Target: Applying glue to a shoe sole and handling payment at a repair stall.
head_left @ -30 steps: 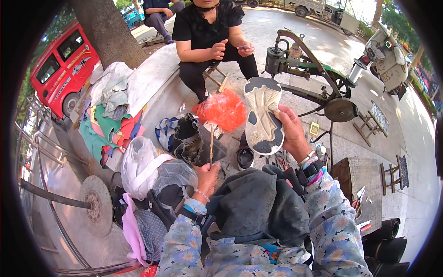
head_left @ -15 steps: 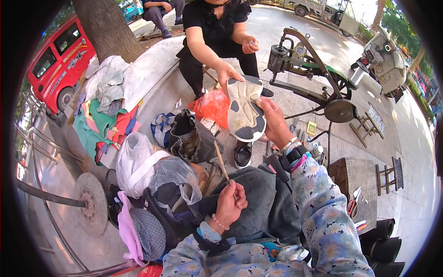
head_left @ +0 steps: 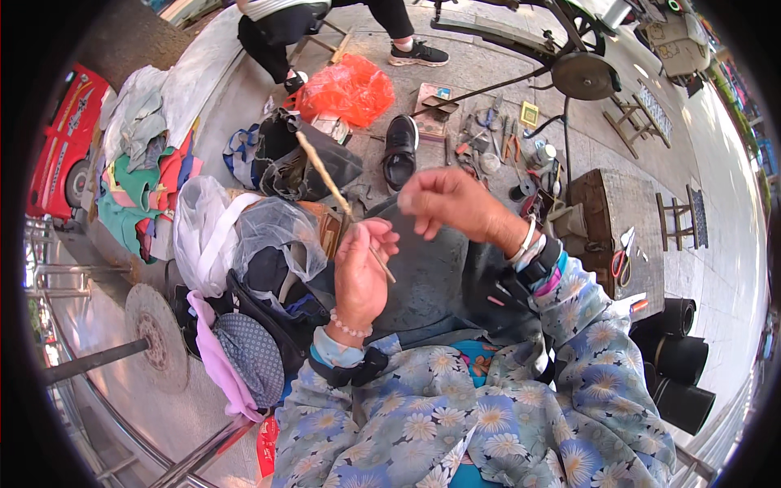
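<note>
My left hand [head_left: 364, 268] is closed round a thin wooden stick [head_left: 325, 173], whose upper part is coated in something yellowish and rough. The stick slants up to the left. Just right of it, my right hand [head_left: 464, 210] hovers over the dark apron [head_left: 423, 285] on my lap. Its fingers are loosely bent and somewhat apart, with blurred tips, and I see nothing in them. A black shoe [head_left: 399, 154] with a white sole edge rests on the ground beyond my hands.
A seated person's legs [head_left: 281, 37] and an orange-red plastic bag [head_left: 346, 89] are ahead. Hand tools [head_left: 511, 142] lie right of the shoe, below a treadle machine's wheel [head_left: 584, 76]. Scissors [head_left: 622, 260] lie on a wooden box [head_left: 602, 203]. Clear plastic bags [head_left: 211, 236] sit left.
The pale shoe sole is gone from my right hand and from view. That hand has drawn back toward my left hand, which has moved up and left with the stick. The view has tilted down.
</note>
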The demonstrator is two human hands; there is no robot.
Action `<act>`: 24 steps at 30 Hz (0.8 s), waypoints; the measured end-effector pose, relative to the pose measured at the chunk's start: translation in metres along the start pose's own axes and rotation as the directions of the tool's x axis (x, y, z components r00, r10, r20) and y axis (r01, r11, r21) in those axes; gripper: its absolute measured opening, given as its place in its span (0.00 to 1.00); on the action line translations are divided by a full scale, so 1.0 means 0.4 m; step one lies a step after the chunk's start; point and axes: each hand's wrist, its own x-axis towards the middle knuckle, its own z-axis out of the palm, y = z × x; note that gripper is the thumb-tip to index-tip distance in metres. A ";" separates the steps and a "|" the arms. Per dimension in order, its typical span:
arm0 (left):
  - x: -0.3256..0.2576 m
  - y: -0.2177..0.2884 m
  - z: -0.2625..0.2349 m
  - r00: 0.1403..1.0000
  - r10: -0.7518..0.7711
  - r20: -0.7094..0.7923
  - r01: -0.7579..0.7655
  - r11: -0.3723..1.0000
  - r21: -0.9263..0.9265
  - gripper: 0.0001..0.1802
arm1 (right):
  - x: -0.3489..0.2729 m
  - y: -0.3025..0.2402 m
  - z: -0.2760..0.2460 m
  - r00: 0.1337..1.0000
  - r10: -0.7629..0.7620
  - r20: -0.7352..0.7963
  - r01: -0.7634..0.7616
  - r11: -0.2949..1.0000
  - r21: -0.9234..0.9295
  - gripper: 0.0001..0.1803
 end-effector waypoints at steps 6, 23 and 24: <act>-0.036 0.001 0.082 0.982 -0.003 0.189 -0.015 0.996 0.091 0.20 | -0.159 0.133 0.111 0.990 -0.128 0.064 0.118 0.982 0.146 0.08; 0.023 -0.047 0.114 0.680 -0.017 0.733 -0.725 -0.163 0.669 0.16 | -0.437 0.356 -0.403 0.469 0.108 -0.877 0.458 0.819 0.346 0.10; 0.027 -0.059 0.113 0.673 -0.024 0.739 -0.733 -0.154 0.663 0.16 | -0.460 0.399 -0.456 0.396 0.148 -0.906 0.443 0.834 0.330 0.09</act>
